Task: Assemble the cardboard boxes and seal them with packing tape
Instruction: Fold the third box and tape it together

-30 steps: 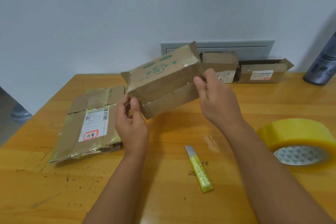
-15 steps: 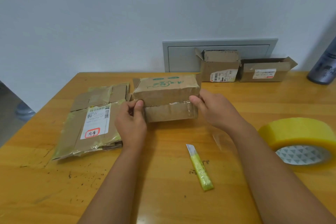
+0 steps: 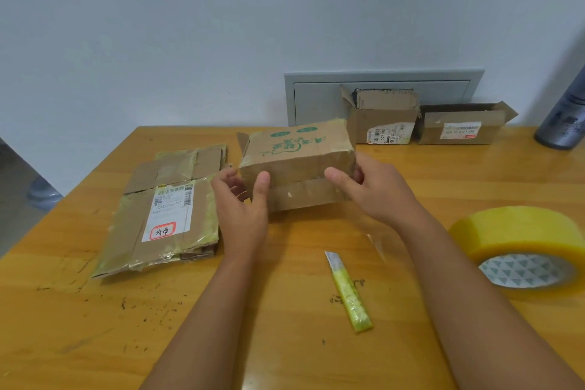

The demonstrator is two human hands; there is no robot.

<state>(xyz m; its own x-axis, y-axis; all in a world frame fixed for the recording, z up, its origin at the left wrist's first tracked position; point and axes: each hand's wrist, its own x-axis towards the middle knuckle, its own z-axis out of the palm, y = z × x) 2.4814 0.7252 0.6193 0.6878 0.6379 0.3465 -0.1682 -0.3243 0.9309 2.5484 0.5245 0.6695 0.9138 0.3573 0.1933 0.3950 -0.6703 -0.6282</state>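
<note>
While both hands [image 3: 316, 196] clasp the green-printed brown cardboard box [image 3: 297, 161] by its ends, yellow tape roll [image 3: 522, 244] waits right of it.

A person's left hand [image 3: 242, 209] and right hand [image 3: 367, 188] grip opposite ends of a cardboard box [image 3: 297, 161] printed in green, above a wooden table [image 3: 95, 326]. Flattened boxes [image 3: 164, 215] lie toward the left edge; a tape roll [image 3: 522, 237] sits at the right edge, a yellow-handled cutter [image 3: 349, 294] between the forearms.

Grey bottle [image 3: 566, 123], wooden table [image 3: 411, 187]
</note>
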